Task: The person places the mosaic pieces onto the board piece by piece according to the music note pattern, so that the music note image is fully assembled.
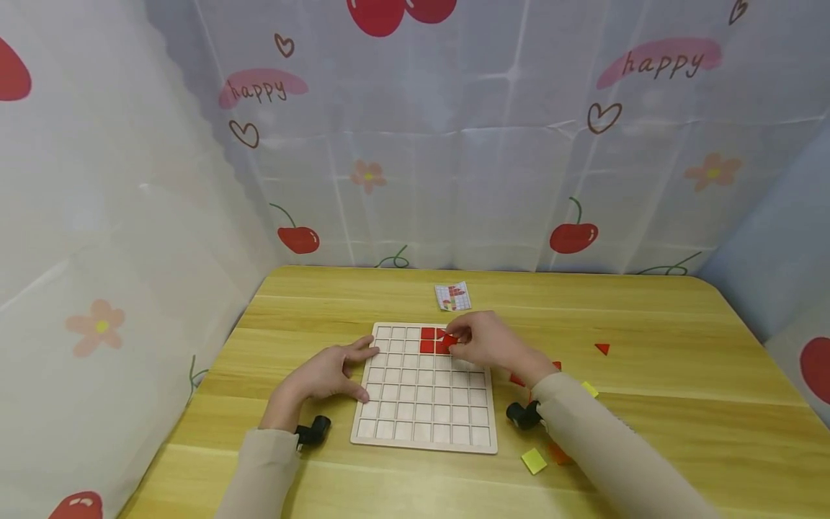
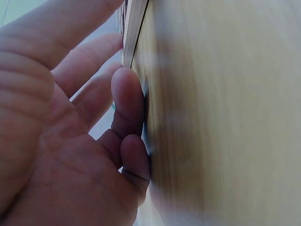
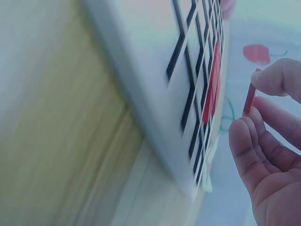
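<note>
A light wooden grid board (image 1: 424, 413) lies flat on the table. My left hand (image 1: 327, 371) rests at its left side, fingertips and thumb spread along the edge; in the left wrist view the fingers are at the board's edge (image 2: 136, 28), close to the tabletop. Between thumb and fingers my right hand (image 1: 488, 340) pinches a small red tile (image 3: 250, 96), seen nearly edge-on in the right wrist view. It is held over the board's top rows, beside red pieces (image 1: 427, 334) set in the cells. The fingers partly cover that corner in the head view.
Behind the board lies a small printed picture card (image 1: 452, 296). A red triangle (image 1: 602, 349) lies to the right. Yellow squares (image 1: 534, 460) and an orange piece (image 1: 559, 453) lie near the right forearm, which partly hides more loose pieces. A patterned curtain (image 1: 447, 202) hangs behind the table.
</note>
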A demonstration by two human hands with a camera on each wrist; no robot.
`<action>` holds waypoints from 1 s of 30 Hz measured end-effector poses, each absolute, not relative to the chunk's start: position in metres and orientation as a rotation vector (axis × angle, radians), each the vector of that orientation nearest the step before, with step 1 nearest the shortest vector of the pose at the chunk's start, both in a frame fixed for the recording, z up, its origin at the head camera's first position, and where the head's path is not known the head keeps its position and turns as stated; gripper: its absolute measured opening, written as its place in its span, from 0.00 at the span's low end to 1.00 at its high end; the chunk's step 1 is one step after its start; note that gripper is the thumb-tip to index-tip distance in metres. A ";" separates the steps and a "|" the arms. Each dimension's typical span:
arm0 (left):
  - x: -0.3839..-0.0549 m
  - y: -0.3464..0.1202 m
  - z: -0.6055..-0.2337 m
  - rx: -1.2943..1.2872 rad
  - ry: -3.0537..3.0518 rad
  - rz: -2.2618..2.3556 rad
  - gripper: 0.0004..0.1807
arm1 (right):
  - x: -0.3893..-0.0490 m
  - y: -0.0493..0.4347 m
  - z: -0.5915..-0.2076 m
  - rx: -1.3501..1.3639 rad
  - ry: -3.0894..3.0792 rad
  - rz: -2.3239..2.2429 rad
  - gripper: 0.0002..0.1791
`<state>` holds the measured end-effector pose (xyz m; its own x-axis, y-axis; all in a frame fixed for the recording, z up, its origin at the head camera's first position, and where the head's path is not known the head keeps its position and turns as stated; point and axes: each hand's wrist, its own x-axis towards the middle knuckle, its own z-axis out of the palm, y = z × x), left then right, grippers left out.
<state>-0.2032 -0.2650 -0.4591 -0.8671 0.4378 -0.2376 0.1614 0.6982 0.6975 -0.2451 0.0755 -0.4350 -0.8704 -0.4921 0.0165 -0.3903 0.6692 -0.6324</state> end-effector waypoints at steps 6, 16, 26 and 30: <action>-0.204 -0.265 -0.458 0.469 2.518 0.988 0.51 | -0.244 0.053 -0.438 -0.755 2.691 -0.954 0.14; -0.204 -0.265 -0.459 0.463 2.529 0.966 0.51 | -0.237 0.035 -0.445 -0.852 2.652 -0.900 0.07; -0.203 -0.264 -0.458 0.466 2.541 0.942 0.51 | -0.233 0.035 -0.445 -0.905 2.617 -0.886 0.08; -0.203 -0.263 -0.457 0.465 2.547 0.933 0.50 | -0.231 0.035 -0.443 -0.920 2.615 -0.892 0.10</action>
